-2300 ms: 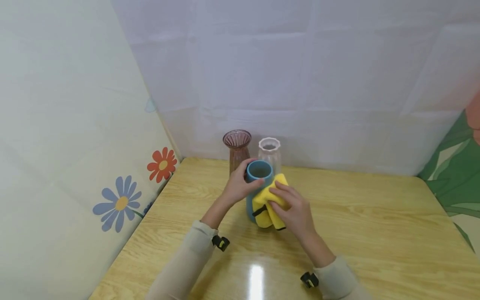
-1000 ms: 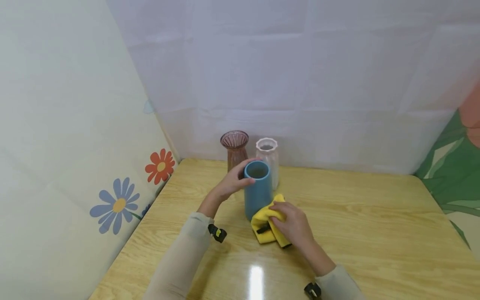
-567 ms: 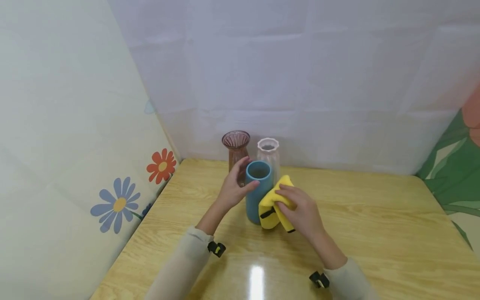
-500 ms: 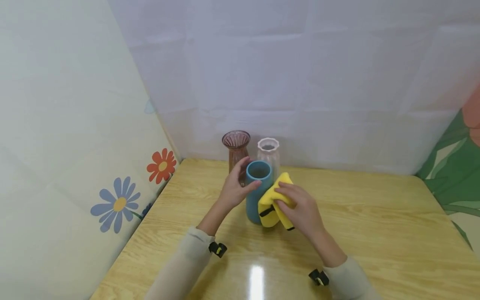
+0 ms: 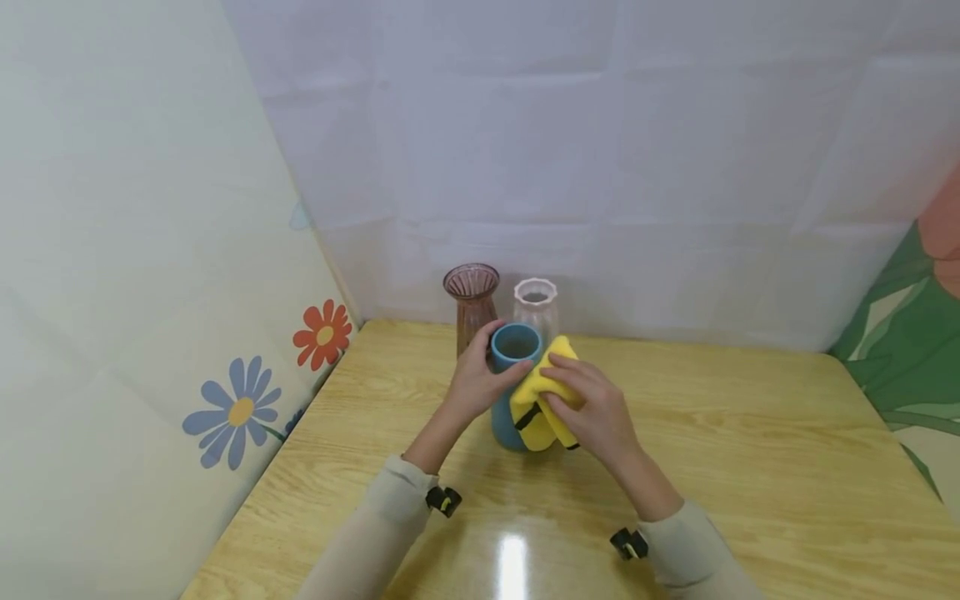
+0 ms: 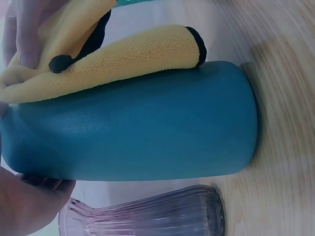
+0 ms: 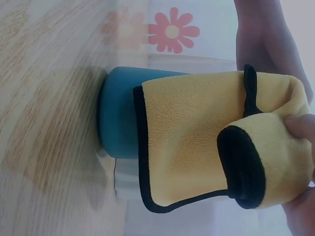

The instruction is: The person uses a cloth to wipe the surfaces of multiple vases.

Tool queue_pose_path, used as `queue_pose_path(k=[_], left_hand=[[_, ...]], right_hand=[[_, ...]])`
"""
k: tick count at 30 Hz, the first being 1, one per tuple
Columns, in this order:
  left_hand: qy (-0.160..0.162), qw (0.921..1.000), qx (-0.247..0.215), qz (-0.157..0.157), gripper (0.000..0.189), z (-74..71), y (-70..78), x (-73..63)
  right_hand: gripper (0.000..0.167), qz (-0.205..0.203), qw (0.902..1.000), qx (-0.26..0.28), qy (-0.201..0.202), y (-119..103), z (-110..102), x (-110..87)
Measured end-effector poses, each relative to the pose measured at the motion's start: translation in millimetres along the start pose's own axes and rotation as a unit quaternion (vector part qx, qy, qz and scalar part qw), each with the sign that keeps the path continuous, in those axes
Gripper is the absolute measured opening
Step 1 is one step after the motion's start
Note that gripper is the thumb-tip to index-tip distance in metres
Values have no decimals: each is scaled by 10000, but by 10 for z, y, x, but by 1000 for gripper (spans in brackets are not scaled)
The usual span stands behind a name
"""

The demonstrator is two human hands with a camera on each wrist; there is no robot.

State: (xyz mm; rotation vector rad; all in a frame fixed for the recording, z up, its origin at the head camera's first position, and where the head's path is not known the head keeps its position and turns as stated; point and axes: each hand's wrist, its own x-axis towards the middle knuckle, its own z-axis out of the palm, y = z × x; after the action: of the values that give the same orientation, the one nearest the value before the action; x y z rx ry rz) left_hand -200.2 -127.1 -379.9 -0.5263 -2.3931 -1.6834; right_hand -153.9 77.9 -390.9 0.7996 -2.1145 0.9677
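A blue vase (image 5: 507, 421) stands upright on the wooden table. My left hand (image 5: 477, 379) grips it near the top from the left, the thumb lying across the front just under the rim. In my right hand (image 5: 596, 408) a yellow cloth (image 5: 543, 400) with black edging is pinched, pressed against the vase's right side. The left wrist view shows the cloth (image 6: 138, 54) lying along the blue vase (image 6: 147, 132), its folded end hanging toward the base. In the right wrist view the cloth (image 7: 187, 128) covers much of the vase (image 7: 118, 113).
Close behind the blue vase stand a purple ribbed glass vase (image 5: 474, 308) and a white vase with a scalloped rim (image 5: 536, 304). A pale cloth-covered wall (image 5: 600, 167) rises at the table's back edge. Flower-patterned sheets hang at the left (image 5: 150, 250) and right.
My right hand and the cloth went down to the vase's lower part, then back up its right side. The left hand keeps hold near the rim, its fingers slightly shifted.
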Motion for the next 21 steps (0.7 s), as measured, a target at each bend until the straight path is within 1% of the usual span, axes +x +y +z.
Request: queue_pose_path(k=[5, 16, 21], left_hand=[[-31, 9998, 169, -75, 83, -4, -13, 11], [-188, 9982, 555, -107, 82, -75, -7, 72], [-334, 9977, 592, 8, 79, -109, -30, 98]], right_hand=[[37, 53, 10000, 50, 16, 15, 41, -1], [36, 393, 9991, 134, 51, -2, 123, -34], [37, 397, 9991, 108, 69, -18, 159, -88]])
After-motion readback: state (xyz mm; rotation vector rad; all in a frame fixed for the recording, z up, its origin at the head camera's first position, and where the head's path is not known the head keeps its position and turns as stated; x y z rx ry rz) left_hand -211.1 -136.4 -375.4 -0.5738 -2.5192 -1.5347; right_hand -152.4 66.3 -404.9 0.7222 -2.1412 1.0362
